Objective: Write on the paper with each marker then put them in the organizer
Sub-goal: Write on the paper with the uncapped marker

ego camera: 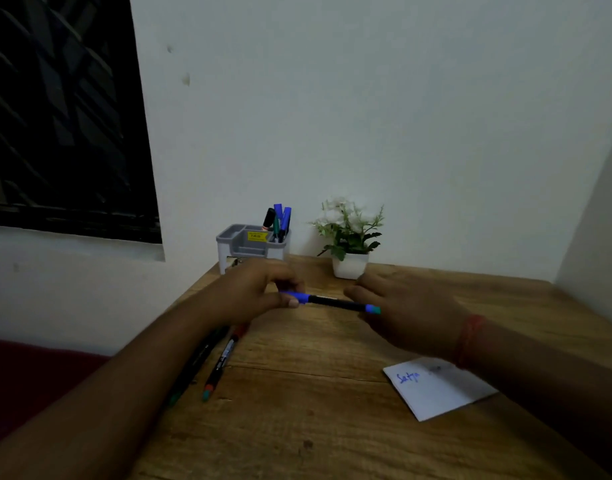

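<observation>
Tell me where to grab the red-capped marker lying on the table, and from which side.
Pinch the red-capped marker at its bare mid-barrel, from above, fingers across its width. It lies flat, running away from the person; the left forearm covers its left neighbour, so come from the right.

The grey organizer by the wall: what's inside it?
In the grey organizer, several markers stand upright in its right compartment: blue caps, one black. Their lower ends are hidden by its wall; other compartments look empty.

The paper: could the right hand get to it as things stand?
Probably yes. The paper lies bare on the table just under the right forearm, and the right hand holds nothing.
</observation>
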The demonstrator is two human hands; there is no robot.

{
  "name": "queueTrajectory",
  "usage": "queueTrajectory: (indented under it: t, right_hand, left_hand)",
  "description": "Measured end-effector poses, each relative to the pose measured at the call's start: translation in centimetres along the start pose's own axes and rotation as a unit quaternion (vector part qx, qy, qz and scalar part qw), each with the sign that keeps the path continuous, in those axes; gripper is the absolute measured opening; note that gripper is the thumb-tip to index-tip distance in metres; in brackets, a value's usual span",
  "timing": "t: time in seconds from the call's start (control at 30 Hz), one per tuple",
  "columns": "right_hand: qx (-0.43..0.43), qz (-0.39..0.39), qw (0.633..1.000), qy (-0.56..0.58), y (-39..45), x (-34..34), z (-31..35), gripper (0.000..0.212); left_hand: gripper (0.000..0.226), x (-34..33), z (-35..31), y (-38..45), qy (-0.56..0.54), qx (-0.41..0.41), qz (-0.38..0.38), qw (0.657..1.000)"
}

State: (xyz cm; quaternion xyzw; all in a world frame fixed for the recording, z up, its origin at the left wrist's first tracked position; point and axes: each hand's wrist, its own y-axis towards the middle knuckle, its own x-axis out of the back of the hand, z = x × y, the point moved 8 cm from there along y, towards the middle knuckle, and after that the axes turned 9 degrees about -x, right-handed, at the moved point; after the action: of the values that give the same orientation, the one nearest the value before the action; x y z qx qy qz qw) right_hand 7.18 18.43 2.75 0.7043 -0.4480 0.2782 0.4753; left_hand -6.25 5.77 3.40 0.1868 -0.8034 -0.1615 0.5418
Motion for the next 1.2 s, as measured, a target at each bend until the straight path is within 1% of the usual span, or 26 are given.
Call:
queueTrajectory:
  t: [0.07, 0.1, 0.13, 0.17, 0.2, 0.23, 0.3, 0.37, 0.47, 0.6, 0.73, 0.8, 0.9, 1.03, 1.2]
  right_hand:
    - [-0.03, -0.021, 0.998, 0.042, -1.2, 1.5, -0.6, 0.051]
    - [-0.052, -0.014, 0.995, 0.086, -1.9, 2.1, -1.2, 0.055]
    - [-0.074, 0.007, 0.987, 0.146, -2.4, 2.2, -1.6, 0.059]
    - [-0.09, 0.03, 0.97, 0.223, -3.3, 2.2, -2.1, 0.061]
    - [-0.098, 0.038, 0.948, 0.3, -3.9, 2.4, -2.6, 0.059]
    - [-0.108, 0.028, 0.928, 0.356, -4.7, 2.7, -3.3, 0.054]
    - [-0.141, -0.012, 0.903, 0.406, -6.0, 3.3, -4.9, 0.038]
    - [-0.187, -0.048, 0.883, 0.428, -7.4, 3.6, -6.5, 0.028]
    - [-0.259, -0.079, 0.834, 0.481, -9.4, 3.5, -8.8, 0.01]
    - [-0.309, -0.113, 0.801, 0.5, -12.0, 3.3, -11.8, 0.01]
    - [-0.345, -0.115, 0.752, 0.549, -13.5, 1.6, -13.4, 0.009]
    - [-0.363, -0.11, 0.732, 0.565, -13.9, 0.5, -13.9, 0.006]
    - [-0.377, -0.083, 0.722, 0.574, -14.0, -0.9, -14.5, 0.005]
    - [-0.386, -0.076, 0.703, 0.592, -13.8, -1.7, -14.5, 0.005]
    - [-0.394, -0.11, 0.692, 0.595, -14.3, -1.4, -15.0, 0.007]
  left_hand:
    - [0.02, -0.4, -1.4, 0.7, -0.007, -0.012, -0.027, 1.0]
    - [0.019, -0.8, -2.2, 1.2, -0.009, -0.023, -0.032, 0.999]
    - [0.018, -1.2, -3.1, 1.7, -0.009, -0.034, -0.033, 0.999]
    - [0.017, -1.6, -3.9, 2.3, -0.009, -0.043, -0.031, 0.999]
    - [0.017, -2.0, -4.9, 3.0, -0.009, -0.052, -0.027, 0.998]
    - [0.017, -2.6, -5.7, 3.8, -0.008, -0.059, -0.021, 0.998]
    - [0.017, -3.6, -7.4, 5.5, 0.0, -0.073, -0.011, 0.997]
    - [0.017, -4.9, -9.1, 7.3, -0.005, -0.084, -0.006, 0.996]
    - [0.016, -7.3, -11.4, 10.1, -0.032, -0.099, 0.003, 0.995]
    - [0.017, -10.3, -13.0, 13.2, -0.077, -0.111, 0.012, 0.991]
    - [0.014, -13.2, -11.7, 14.7, -0.093, -0.1, 0.027, 0.99]
    - [0.014, -14.3, -11.1, 14.8, -0.112, -0.092, 0.021, 0.989]
    - [0.015, -15.5, -10.1, 15.0, -0.11, -0.069, 0.021, 0.991]
    - [0.013, -16.2, -9.2, 15.1, -0.131, -0.056, 0.027, 0.989]
    - [0.011, -17.2, -8.9, 15.2, -0.176, -0.047, 0.025, 0.983]
